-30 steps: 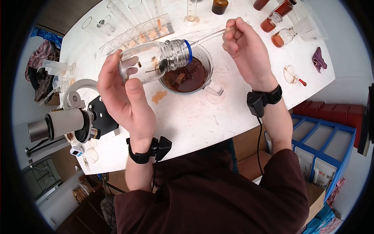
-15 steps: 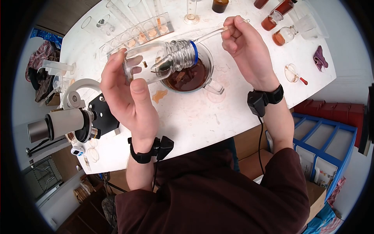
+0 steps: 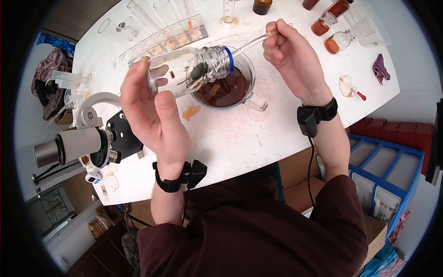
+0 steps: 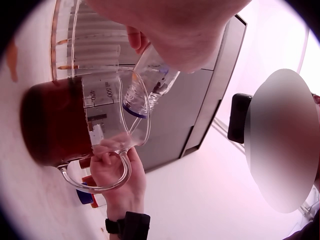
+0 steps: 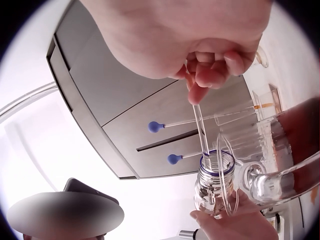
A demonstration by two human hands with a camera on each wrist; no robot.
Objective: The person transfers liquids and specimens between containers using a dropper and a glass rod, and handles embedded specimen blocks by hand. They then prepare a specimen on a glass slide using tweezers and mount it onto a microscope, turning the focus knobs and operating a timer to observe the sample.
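Has shifted screw-neck bottle (image 3: 214, 60) toward three o'clock, gripped in left hand (image 3: 156, 121).
Pinches glass rod (image 3: 251, 45), slanted to two o'clock, with right hand (image 3: 295, 62).

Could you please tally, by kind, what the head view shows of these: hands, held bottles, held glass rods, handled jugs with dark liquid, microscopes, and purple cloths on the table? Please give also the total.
Left hand and right hand: 2
Clear bottle, held: 1
Glass rod, held: 1
Handled jug: 1
Microscope: 1
Purple cloth: 1
Total: 7
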